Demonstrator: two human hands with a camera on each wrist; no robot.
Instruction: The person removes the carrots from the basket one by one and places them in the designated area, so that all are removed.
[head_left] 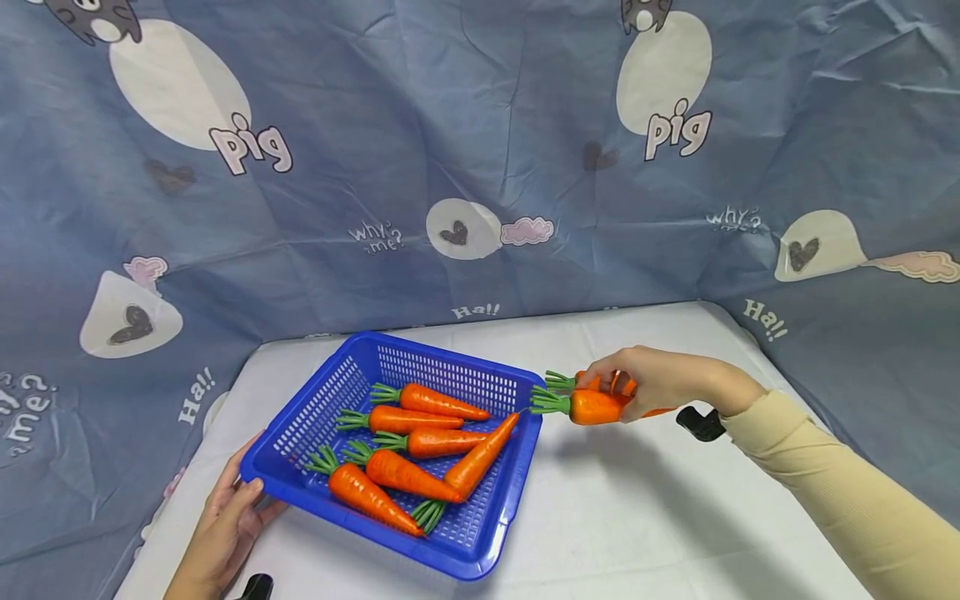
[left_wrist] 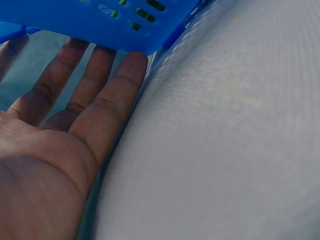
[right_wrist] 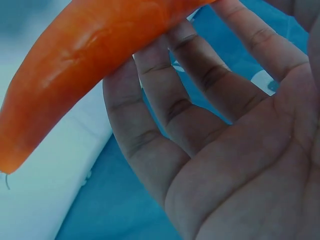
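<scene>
The blue plastic basket [head_left: 504, 533] stands on the white table, with several orange carrots [head_left: 437, 402] that have green stem tops lying inside. At its near left corner my left hand [head_left: 225, 521] grips the rim, thumb on top and fingers underneath. Under the blue wall, the left wrist view shows these fingers [left_wrist: 102, 102] stretched out. Right of the basket, my right hand [head_left: 637, 379] holds two carrots [head_left: 592, 407] side by side from above, their green tops pointing left toward the basket rim. Only one carrot [right_wrist: 95, 50] shows in the right wrist view, against the fingertips.
The white tabletop [head_left: 600, 517] extends under and to the right of the basket. A blue patterned cloth [head_left: 480, 150] hangs behind and at the sides. Black wrist devices show beside the left wrist [head_left: 257, 587] and the right wrist [head_left: 701, 423].
</scene>
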